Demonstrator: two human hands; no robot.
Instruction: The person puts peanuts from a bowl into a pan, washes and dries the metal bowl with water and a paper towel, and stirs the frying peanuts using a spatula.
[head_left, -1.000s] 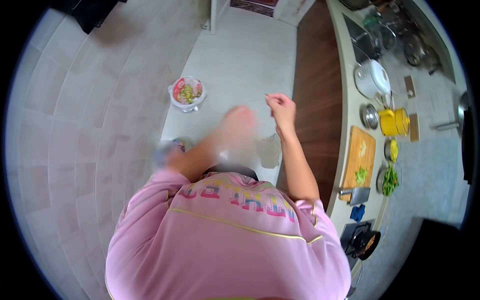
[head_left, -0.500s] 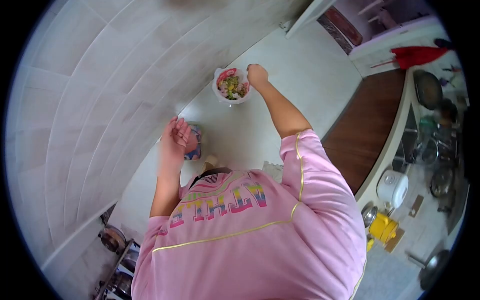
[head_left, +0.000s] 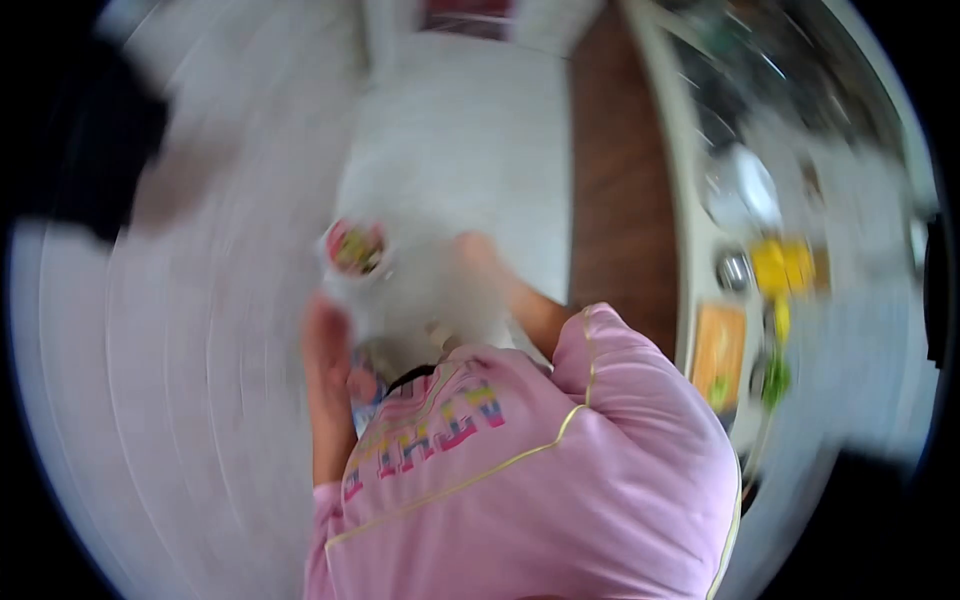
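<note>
A white bin [head_left: 355, 250] lined with a bag stands on the floor near the tiled wall, with green and pale food scraps inside. My right hand [head_left: 480, 255] is to the right of the bin, apart from it. Motion smears its fingers, and nothing can be made out in it. My left hand [head_left: 328, 340] is just below the bin in the picture, in front of the wall. It is blurred too, so its finger pose is unclear. Beside my left wrist a bluish patterned object [head_left: 366, 412] shows partly behind the arm.
On the right runs a counter with brown cabinet fronts [head_left: 625, 180]. It carries a white appliance [head_left: 742, 190], a metal bowl [head_left: 733, 270], a yellow item [head_left: 783, 266], a wooden cutting board [head_left: 720, 345] and leafy greens [head_left: 775, 380]. A tiled wall [head_left: 180, 380] rises on the left.
The view has turned to the right, bringing the cutting board into sight. My right hand has come away from the bin's rim, back toward my body. Both hands are now blurred.
</note>
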